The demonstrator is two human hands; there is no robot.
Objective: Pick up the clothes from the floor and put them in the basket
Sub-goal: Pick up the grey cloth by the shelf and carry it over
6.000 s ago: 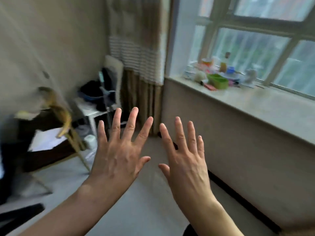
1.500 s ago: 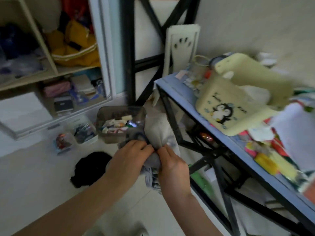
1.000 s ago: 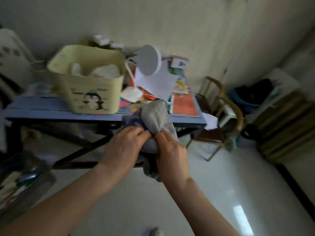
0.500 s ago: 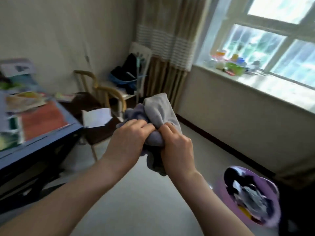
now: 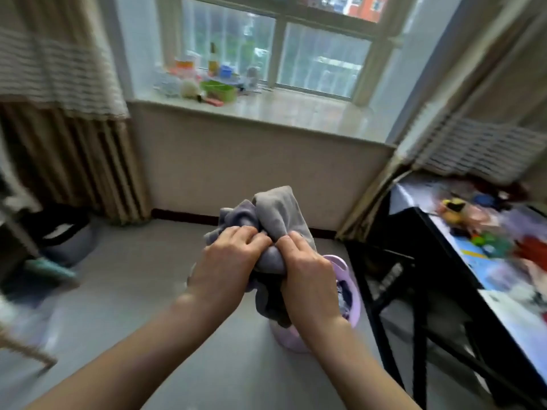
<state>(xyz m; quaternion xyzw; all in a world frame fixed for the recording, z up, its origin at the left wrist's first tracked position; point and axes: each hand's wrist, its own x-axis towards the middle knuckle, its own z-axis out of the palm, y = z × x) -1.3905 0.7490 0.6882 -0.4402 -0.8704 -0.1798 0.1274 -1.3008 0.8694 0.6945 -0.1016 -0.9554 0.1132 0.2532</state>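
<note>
A bunched grey and lilac garment [image 5: 273, 214] is held in front of me by both hands. My left hand [image 5: 228, 261] grips its left side and my right hand [image 5: 307, 276] grips its right side, knuckles almost touching. Part of the cloth hangs down between my wrists. Directly below and behind my hands stands the lilac basket [image 5: 352, 294] on the floor, with dark and light clothes inside it. My right hand and the hanging cloth hide most of the basket.
A black-framed table [image 5: 444, 261] with cluttered toys and papers stands at the right, close to the basket. A window sill [image 5: 266, 108] with bottles and a green bowl runs ahead. Curtains hang on both sides. A dark bag [image 5: 62, 232] sits on the floor at left.
The view has swung right from the chair corner to face the window. The basket, at lower right before, is now right under my hands. Both hands keep the same grip on the garment.
</note>
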